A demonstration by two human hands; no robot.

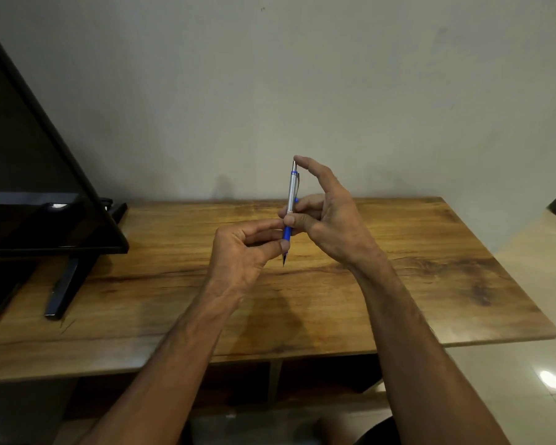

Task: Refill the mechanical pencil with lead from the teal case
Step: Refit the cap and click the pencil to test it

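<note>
A silver and blue mechanical pencil (292,191) stands nearly upright above the wooden table (430,252), tip down. My right hand (328,216) grips its barrel with thumb and fingers, and the index finger rests on the metal cap at the top. My left hand (241,255) pinches the blue grip near the tip. No teal case is in view.
A black monitor (29,155) on a dark stand (65,287) takes up the table's left side. A plain wall stands right behind the table. Light floor tiles (527,364) lie to the right, and a shelf opening shows under the tabletop.
</note>
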